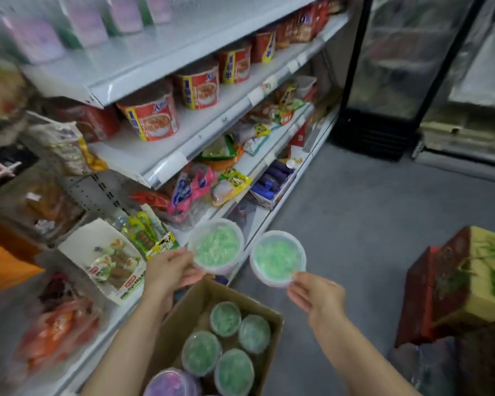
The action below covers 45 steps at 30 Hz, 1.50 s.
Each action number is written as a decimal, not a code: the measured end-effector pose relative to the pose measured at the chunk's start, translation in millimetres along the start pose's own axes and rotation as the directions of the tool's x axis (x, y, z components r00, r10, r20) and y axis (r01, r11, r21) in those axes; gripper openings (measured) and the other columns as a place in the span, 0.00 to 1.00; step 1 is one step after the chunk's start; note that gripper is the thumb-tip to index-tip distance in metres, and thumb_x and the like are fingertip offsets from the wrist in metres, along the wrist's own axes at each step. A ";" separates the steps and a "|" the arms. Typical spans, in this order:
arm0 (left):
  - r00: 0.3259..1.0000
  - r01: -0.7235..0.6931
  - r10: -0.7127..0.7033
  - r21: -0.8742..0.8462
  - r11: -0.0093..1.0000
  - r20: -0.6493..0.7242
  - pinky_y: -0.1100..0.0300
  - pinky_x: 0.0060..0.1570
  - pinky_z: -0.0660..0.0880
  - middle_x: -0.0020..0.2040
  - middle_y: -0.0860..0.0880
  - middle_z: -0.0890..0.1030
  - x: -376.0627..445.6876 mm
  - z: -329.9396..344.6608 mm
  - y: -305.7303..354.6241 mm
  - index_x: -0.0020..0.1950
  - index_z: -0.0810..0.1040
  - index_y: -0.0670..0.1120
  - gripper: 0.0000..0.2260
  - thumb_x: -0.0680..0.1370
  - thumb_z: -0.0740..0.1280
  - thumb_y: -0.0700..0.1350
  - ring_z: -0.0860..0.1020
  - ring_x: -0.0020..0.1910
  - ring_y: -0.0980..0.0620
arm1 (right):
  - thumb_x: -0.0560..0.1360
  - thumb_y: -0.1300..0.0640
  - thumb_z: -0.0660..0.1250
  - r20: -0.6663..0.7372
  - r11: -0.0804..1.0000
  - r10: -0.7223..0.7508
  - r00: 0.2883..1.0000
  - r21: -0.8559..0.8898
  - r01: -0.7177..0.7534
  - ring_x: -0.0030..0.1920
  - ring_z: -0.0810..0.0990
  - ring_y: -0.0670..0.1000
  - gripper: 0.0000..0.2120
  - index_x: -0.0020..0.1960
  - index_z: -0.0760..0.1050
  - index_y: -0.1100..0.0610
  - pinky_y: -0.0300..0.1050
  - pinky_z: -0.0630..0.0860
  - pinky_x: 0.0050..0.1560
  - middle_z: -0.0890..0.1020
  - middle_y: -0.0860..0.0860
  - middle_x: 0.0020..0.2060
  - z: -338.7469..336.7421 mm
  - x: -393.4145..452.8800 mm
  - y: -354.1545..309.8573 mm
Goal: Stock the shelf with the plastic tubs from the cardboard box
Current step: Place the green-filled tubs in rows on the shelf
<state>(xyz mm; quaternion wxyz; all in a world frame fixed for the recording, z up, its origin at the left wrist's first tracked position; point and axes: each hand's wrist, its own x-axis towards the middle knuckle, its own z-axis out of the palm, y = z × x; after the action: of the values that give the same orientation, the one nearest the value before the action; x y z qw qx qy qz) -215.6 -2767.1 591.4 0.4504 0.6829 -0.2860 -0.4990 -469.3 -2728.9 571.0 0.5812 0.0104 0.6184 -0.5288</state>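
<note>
Green-filled tubs sit above the cardboard box (272, 312), one (216, 245) pinched by the left hand (166, 270) nearer the shelf (257, 224), the other (277, 258) by the right hand (316, 294).

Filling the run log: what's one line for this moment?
left hand: holds green tub | right hand: holds second green tub | cardboard box: tubs remain

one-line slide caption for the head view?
Left hand and right hand each hold a green-filled tub above the cardboard box, facing stocked shelves.
</note>
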 end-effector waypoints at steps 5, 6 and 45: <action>0.989 -0.151 0.151 -0.069 0.986 -0.005 0.56 0.33 0.82 0.46 0.35 0.83 -16.8 21.3 80.3 0.57 0.78 0.37 0.10 0.77 0.69 0.38 0.84 0.36 0.41 | 0.69 0.70 0.72 0.053 0.990 -0.143 0.988 0.021 0.142 0.34 0.82 0.57 0.08 0.45 0.75 0.67 0.46 0.82 0.31 0.82 0.64 0.38 21.2 -29.8 -77.5; 0.984 -0.176 0.175 -0.072 0.982 -0.010 0.56 0.34 0.82 0.45 0.35 0.83 -19.5 24.2 93.1 0.57 0.79 0.37 0.10 0.76 0.70 0.38 0.84 0.36 0.42 | 0.69 0.70 0.72 0.065 0.986 -0.164 0.984 0.024 0.162 0.35 0.82 0.57 0.09 0.47 0.75 0.67 0.45 0.82 0.31 0.82 0.64 0.39 26.1 -35.0 -88.9; 0.710 -0.270 0.184 -0.022 0.963 -0.679 0.49 0.43 0.82 0.39 0.37 0.84 112.9 -109.8 428.8 0.44 0.78 0.36 0.09 0.71 0.75 0.38 0.85 0.35 0.43 | 0.68 0.72 0.71 0.781 0.804 -0.015 0.624 -0.362 0.471 0.26 0.79 0.56 0.03 0.38 0.77 0.68 0.46 0.78 0.21 0.81 0.63 0.30 537.1 -54.9 -305.2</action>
<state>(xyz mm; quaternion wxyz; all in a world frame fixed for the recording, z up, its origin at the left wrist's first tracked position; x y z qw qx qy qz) -49.0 -3010.4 940.3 0.6209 0.7477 -0.1559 -0.1763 -262.8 -3188.1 933.2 0.6793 -0.4574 0.4409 -0.3673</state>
